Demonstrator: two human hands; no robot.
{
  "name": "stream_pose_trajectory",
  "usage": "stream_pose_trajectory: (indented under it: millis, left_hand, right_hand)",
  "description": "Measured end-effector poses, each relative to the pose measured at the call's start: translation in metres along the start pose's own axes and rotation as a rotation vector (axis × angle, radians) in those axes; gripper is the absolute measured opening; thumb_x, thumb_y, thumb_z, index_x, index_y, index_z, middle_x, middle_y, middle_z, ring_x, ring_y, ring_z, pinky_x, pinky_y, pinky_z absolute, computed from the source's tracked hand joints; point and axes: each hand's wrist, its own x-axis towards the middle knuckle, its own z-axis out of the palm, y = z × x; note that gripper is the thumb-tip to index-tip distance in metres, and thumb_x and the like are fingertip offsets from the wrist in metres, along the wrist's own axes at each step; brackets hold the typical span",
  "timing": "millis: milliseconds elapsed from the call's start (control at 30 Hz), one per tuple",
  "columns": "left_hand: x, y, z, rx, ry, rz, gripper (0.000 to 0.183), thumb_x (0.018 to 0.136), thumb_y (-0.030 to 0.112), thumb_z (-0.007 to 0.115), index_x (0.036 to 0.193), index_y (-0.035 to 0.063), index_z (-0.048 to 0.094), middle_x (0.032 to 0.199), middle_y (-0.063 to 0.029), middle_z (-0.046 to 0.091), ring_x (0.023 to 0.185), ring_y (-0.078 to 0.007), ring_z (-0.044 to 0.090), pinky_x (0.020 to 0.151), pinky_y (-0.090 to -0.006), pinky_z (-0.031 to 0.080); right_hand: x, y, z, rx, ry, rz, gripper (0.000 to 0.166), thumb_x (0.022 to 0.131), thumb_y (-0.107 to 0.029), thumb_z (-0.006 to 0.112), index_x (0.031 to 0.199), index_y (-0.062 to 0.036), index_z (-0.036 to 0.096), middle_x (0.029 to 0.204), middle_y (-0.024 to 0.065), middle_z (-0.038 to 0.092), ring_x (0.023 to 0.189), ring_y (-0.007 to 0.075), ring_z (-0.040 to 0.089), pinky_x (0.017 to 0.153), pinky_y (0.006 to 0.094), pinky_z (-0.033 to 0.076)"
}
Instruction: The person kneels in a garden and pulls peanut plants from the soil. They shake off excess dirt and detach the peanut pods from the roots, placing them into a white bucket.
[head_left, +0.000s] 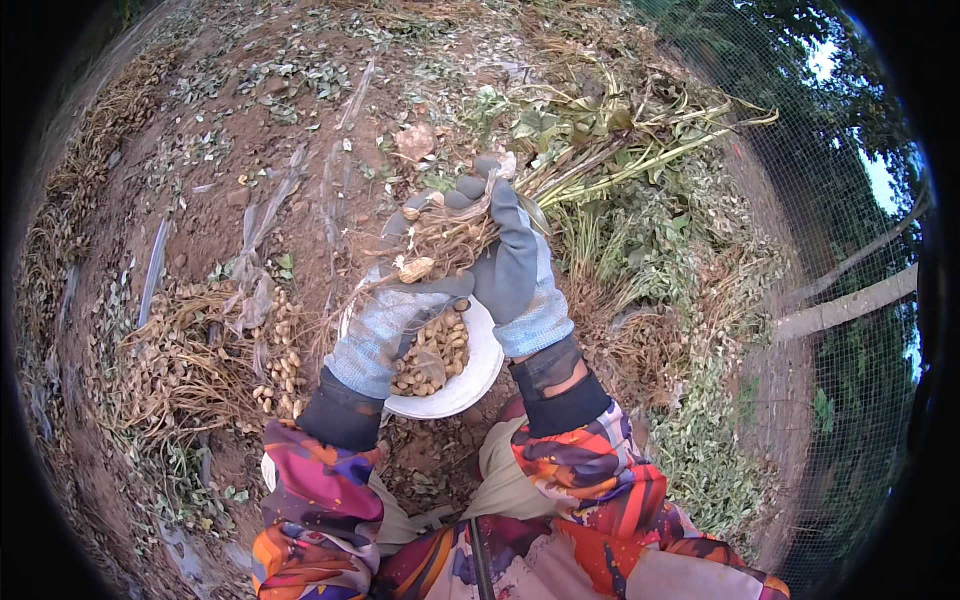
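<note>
A bunch of peanut plants (456, 234) lies across both my gloved hands, its roots and a few pods over a white bucket (480, 375), its green stems pointing up and right. My right hand (511, 255), in a blue-grey coated glove, is closed around the bunch where roots meet stems. My left hand (397, 307), in a matching glove, cups the root end from the left, the thumb near a pale peanut pod (416, 268). Loose peanuts (439, 358) fill part of the bucket below; my left hand hides some of them.
A heap of dried peanut plants (187, 360) with pods lies at the left, beside strips of plastic film (154, 274). More leafy plants (645, 255) cover the ground at the right. Beyond them stand a mesh fence (847, 390) and a bare branch (847, 304).
</note>
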Motion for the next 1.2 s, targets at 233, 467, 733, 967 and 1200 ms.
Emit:
stream_pose_trajectory:
  millis: [233,467,733,967,1200]
  left_hand:
    - [0.0,-0.003,0.003,0.174,-0.014,0.169,0.073,0.069,-0.004,0.07,0.131,0.0047,0.033,0.113,-0.01,0.056,0.096,-0.0166,0.057,0.078,-0.0269,0.05]
    - [-0.002,-0.015,0.006,0.303,-0.037,0.255,0.069,0.07,-0.003,0.07,0.129,0.0041,0.034,0.113,-0.0098,0.056,0.096,-0.0161,0.057,0.077,-0.0268,0.051]
    - [-0.008,-0.022,-0.008,0.195,0.011,0.054,0.082,0.068,-0.006,0.068,0.136,0.0065,0.023,0.127,-0.0129,0.045,0.111,-0.022,0.05,0.09,-0.0316,0.047]
    - [-0.002,-0.029,0.004,0.581,-0.007,0.188,0.064,0.071,0.005,0.072,0.125,0.0045,0.037,0.115,-0.0113,0.053,0.103,-0.0174,0.054,0.087,-0.03,0.046]
    - [0.015,-0.078,-0.042,1.226,-0.052,0.246,0.043,0.08,0.033,0.057,0.112,0.005,0.052,0.109,-0.0126,0.058,0.098,-0.0262,0.056,0.088,-0.0355,0.044]
  right_hand:
    - [-0.001,-0.002,-0.003,0.011,-0.018,-0.042,0.052,0.09,-0.037,0.051,0.125,-0.0003,0.04,0.104,0.0084,0.057,0.099,0.0177,0.056,0.086,0.0328,0.048]
    - [-0.005,-0.006,-0.009,0.025,-0.042,-0.095,0.045,0.093,-0.036,0.044,0.126,-0.0051,0.041,0.108,0.003,0.054,0.1,0.0149,0.054,0.089,0.0328,0.046]
    - [-0.011,-0.002,-0.005,-0.181,0.023,-0.124,0.043,0.095,-0.031,0.042,0.127,-0.0018,0.04,0.105,0.0003,0.054,0.096,0.01,0.054,0.083,0.0265,0.048]
    - [-0.003,0.01,-0.019,-0.051,0.33,-0.044,0.032,0.094,-0.021,0.044,0.119,-0.0016,0.047,0.09,-0.0007,0.055,0.081,0.009,0.057,0.071,0.0236,0.051]
    - [0.005,0.034,-0.046,0.011,0.55,0.079,0.026,0.093,-0.026,0.044,0.103,-0.0051,0.057,0.086,0.0011,0.059,0.073,0.0121,0.056,0.064,0.0283,0.05]
